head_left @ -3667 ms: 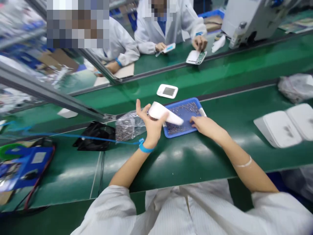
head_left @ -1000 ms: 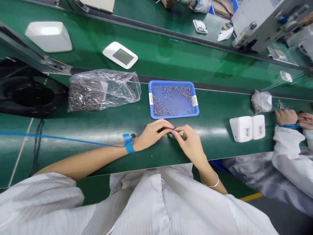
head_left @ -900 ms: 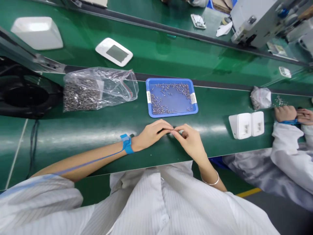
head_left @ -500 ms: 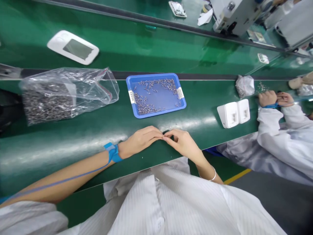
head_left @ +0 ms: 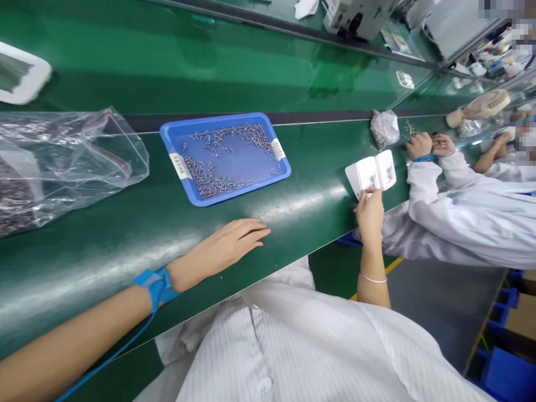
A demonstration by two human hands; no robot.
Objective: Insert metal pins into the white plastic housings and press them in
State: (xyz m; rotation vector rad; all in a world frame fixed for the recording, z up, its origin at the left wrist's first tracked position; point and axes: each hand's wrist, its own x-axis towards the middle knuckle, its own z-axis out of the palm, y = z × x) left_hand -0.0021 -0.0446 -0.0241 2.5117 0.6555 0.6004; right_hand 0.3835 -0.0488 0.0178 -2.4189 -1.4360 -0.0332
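Observation:
My left hand (head_left: 228, 245), with a blue wrist strap (head_left: 158, 286) above it, rests palm down on the green bench with its fingers stretched out and holds nothing. Over at the right, my right hand (head_left: 371, 215) has its thumb and fingers closed on the near edge of a white plastic housing (head_left: 363, 171). That housing has two labelled panels side by side. A blue tray (head_left: 247, 162) of small metal screws (head_left: 211, 181) sits beyond my left hand, apart from it.
A clear zip bag (head_left: 96, 167) full of screws lies at the left, with a white device (head_left: 31, 92) behind it. Near the right end are a small bag (head_left: 385, 128) and a co-worker's hands (head_left: 419, 146). A dark rail (head_left: 144, 123) runs behind the tray.
My hands have parted from where their fingertips met. The right one has reached rightward and taken hold of the white housing; the left stays on the bench. The view has shifted right.

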